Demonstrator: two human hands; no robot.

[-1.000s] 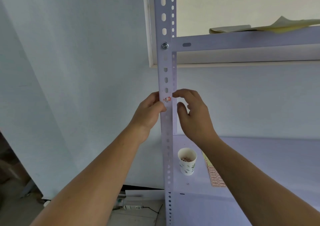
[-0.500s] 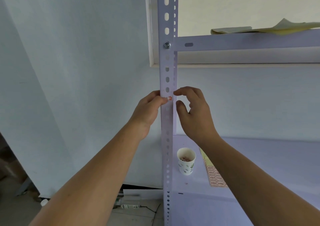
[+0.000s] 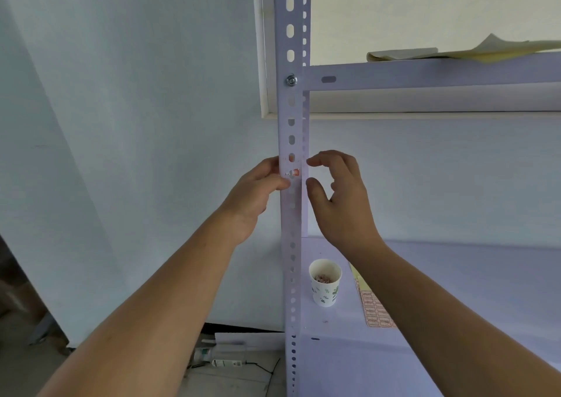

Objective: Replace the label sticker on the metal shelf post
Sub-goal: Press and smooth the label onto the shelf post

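Observation:
The pale perforated metal shelf post [image 3: 290, 220] runs upright through the middle of the view. A small red and white label sticker [image 3: 295, 172] sits on its front face at hand height, its left part looking scraped or torn. My left hand [image 3: 258, 190] holds the post's left edge, thumb tip on the front just below and left of the sticker, fingers hidden behind the post. My right hand [image 3: 340, 196] hovers just right of the post, index finger and thumb curved apart, holding nothing and not touching the sticker.
A paper cup [image 3: 324, 282] with small scraps inside stands on the lower shelf [image 3: 455, 290] by the post. A sheet of red stickers [image 3: 375, 308] lies beside it. Yellowish paper [image 3: 455, 53] rests on the upper shelf. A bolt [image 3: 291, 79] joins post and beam.
My right index finger has lifted off the sticker and drawn slightly right. My left thumb has slid down, leaving the sticker uncovered.

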